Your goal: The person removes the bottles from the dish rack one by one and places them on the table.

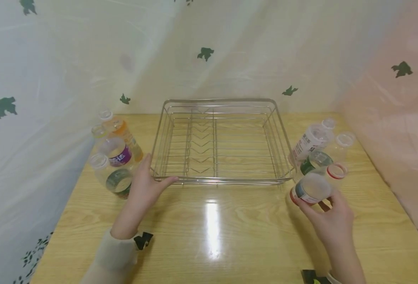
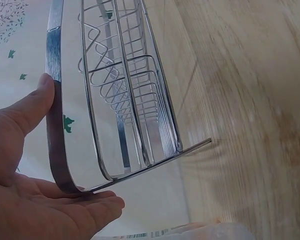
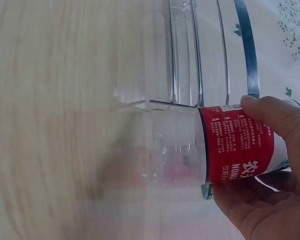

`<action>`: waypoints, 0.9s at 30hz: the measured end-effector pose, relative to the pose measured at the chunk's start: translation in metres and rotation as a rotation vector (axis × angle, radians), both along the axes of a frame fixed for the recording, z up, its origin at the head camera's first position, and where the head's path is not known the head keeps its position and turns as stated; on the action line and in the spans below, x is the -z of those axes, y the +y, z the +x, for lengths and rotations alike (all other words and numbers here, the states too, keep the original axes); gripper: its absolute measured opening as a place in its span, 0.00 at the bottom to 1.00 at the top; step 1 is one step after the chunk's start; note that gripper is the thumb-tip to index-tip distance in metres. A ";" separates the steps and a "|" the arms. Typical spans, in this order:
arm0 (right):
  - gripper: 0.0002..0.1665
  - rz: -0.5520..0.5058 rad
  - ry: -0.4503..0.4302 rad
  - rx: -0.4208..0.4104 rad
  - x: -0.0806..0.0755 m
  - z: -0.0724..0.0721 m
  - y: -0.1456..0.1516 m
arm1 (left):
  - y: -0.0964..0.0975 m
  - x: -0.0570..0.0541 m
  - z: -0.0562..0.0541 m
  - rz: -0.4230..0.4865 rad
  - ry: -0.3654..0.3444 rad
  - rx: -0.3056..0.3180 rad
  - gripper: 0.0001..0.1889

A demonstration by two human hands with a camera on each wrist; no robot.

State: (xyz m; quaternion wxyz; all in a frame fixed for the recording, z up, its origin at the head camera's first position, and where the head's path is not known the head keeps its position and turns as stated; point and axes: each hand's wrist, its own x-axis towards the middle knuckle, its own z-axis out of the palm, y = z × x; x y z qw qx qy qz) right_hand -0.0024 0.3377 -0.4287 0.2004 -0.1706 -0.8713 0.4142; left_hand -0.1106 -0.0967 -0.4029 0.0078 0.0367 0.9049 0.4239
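Note:
At the near left corner of the wire dish rack is my left hand, fingers straight along its side and thumb along the front rail. The left wrist view shows the thumb on the rack's flat metal rim and fingers at its lower corner. My right hand grips a clear, capless plastic bottle around its label, right of the rack. In the right wrist view, the bottle's red label lies between thumb and fingers, and its clear base points toward the tabletop.
On the left stand bottles with orange, purple and green labels. Behind the held bottle are a white-labelled bottle and a green-labelled bottle. A patterned curtain hangs behind the wooden table.

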 end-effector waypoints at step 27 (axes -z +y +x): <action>0.57 -0.258 0.348 0.038 -0.031 0.010 -0.004 | 0.000 0.003 0.002 0.011 -0.016 0.000 0.60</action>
